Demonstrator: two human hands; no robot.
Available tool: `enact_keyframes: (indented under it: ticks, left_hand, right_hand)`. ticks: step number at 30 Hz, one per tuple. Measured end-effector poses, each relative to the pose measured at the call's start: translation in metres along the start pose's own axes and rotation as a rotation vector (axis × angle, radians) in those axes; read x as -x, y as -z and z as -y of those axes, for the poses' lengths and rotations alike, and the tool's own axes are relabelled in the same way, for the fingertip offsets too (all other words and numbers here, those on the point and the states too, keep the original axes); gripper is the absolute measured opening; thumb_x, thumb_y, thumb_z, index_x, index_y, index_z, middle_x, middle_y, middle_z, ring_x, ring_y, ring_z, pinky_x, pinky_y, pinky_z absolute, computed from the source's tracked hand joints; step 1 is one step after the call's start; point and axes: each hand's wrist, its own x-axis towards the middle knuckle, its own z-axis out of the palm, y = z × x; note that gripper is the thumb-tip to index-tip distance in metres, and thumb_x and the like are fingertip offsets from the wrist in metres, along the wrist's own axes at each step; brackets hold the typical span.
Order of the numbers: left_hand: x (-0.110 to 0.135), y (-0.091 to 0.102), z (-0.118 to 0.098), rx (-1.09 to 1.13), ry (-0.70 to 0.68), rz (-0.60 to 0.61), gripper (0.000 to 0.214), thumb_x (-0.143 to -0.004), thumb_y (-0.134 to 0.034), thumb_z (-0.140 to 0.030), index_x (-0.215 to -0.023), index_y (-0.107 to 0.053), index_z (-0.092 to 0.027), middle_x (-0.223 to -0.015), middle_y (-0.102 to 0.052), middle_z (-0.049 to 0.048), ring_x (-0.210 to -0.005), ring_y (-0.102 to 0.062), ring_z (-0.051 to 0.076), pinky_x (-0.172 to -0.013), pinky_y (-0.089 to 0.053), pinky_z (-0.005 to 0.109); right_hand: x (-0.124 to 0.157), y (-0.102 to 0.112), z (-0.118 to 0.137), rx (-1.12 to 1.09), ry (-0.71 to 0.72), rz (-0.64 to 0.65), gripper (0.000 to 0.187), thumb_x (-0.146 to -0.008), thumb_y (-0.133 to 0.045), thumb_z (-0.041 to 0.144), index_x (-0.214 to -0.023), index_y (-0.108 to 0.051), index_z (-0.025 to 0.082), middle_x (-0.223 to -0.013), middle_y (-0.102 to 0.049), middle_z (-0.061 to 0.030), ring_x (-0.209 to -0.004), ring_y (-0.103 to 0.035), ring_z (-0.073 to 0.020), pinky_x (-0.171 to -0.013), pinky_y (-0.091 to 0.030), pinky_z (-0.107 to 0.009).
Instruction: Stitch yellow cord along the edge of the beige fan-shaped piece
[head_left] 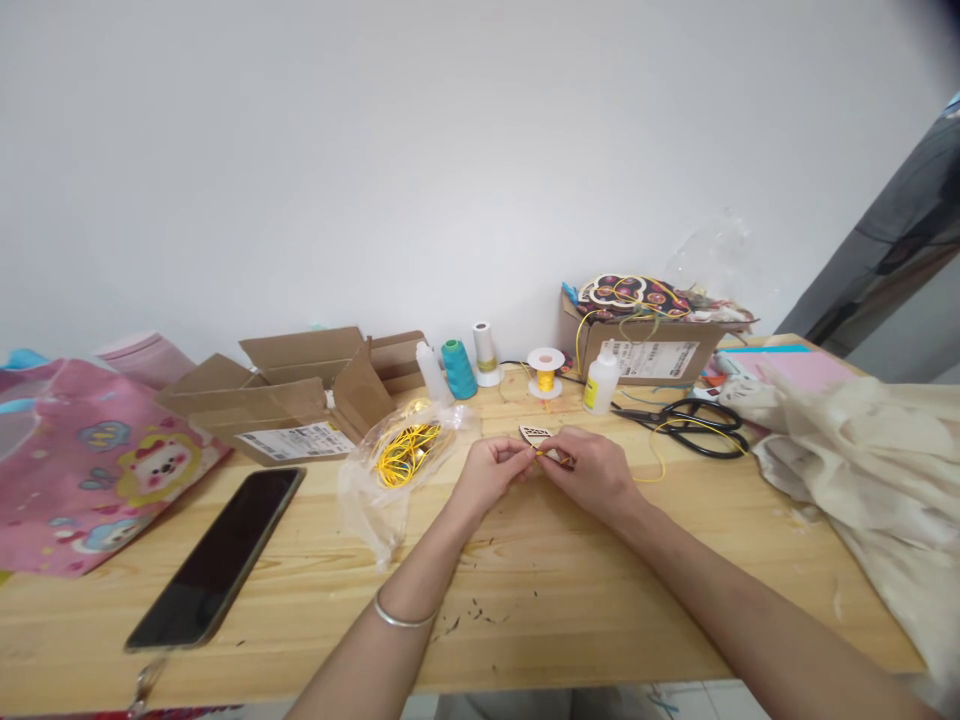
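Over the middle of the wooden table, my left hand and my right hand meet, fingers pinched together. Between them they hold a small pale cut-out ornament and a yellow cord that trails off to the right toward the scissors. A silver bangle circles my left wrist. A clear plastic bag with coiled yellow cord inside lies just left of my left hand.
A dark phone lies at the front left. An open cardboard box and a pink bag sit left. Thread spools, a yellow spool, a glue bottle, black scissors, a filled box and cream cloth stand behind and right.
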Motion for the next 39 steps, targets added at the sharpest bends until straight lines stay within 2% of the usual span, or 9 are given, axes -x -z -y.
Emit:
enact_keyframes:
  ticks: [4,9,19,29,39]
  left_hand:
    - [0.0,0.001,-0.001,0.039,0.038,0.0,0.019,-0.057,-0.065,-0.03,-0.064,-0.061,-0.012,-0.052,-0.059,-0.0014,-0.033,-0.035,0.001,-0.034,-0.02,0.016]
    - [0.0,0.003,0.0,0.033,0.019,-0.031,0.018,-0.056,-0.066,-0.028,-0.066,-0.063,-0.013,-0.06,-0.063,0.001,-0.038,-0.041,0.002,-0.039,-0.028,0.016]
    - [-0.003,0.002,0.005,0.005,-0.074,-0.131,0.015,-0.052,-0.068,-0.023,-0.06,-0.061,-0.013,-0.057,-0.063,0.0007,-0.052,-0.053,0.009,-0.052,-0.039,0.019]
    - [-0.008,0.005,0.011,-0.002,-0.132,-0.102,0.018,-0.053,-0.068,-0.025,-0.064,-0.061,-0.013,-0.065,-0.065,0.0029,-0.059,-0.057,0.012,-0.06,-0.043,0.022]
    - [-0.007,0.006,0.01,-0.012,-0.147,-0.047,0.017,-0.056,-0.066,-0.027,-0.063,-0.059,-0.013,-0.06,-0.062,0.0011,-0.055,-0.053,0.01,-0.054,-0.039,0.02]
  right_hand:
    - [0.0,-0.002,0.0,-0.008,0.024,-0.02,0.01,-0.071,-0.051,0.027,-0.072,-0.061,0.024,-0.069,-0.057,0.0017,-0.06,-0.051,-0.009,-0.051,-0.031,-0.019]
    - [-0.001,-0.003,-0.001,-0.048,0.062,-0.04,0.01,-0.071,-0.052,0.026,-0.073,-0.061,0.023,-0.071,-0.055,0.0,-0.066,-0.05,-0.0105,-0.054,-0.034,-0.019]
    - [-0.001,-0.004,-0.002,-0.075,0.097,-0.034,0.011,-0.07,-0.052,0.02,-0.074,-0.061,0.023,-0.074,-0.056,-0.0005,-0.071,-0.05,-0.0115,-0.058,-0.036,-0.02]
    - [-0.001,-0.004,-0.001,-0.066,0.084,-0.036,0.01,-0.071,-0.051,0.021,-0.074,-0.061,0.024,-0.075,-0.056,-0.0003,-0.073,-0.051,-0.0115,-0.058,-0.036,-0.02]
    - [-0.001,-0.004,-0.002,-0.078,0.072,-0.037,0.01,-0.072,-0.051,0.023,-0.074,-0.061,0.024,-0.076,-0.056,-0.0004,-0.073,-0.05,-0.012,-0.059,-0.037,-0.021]
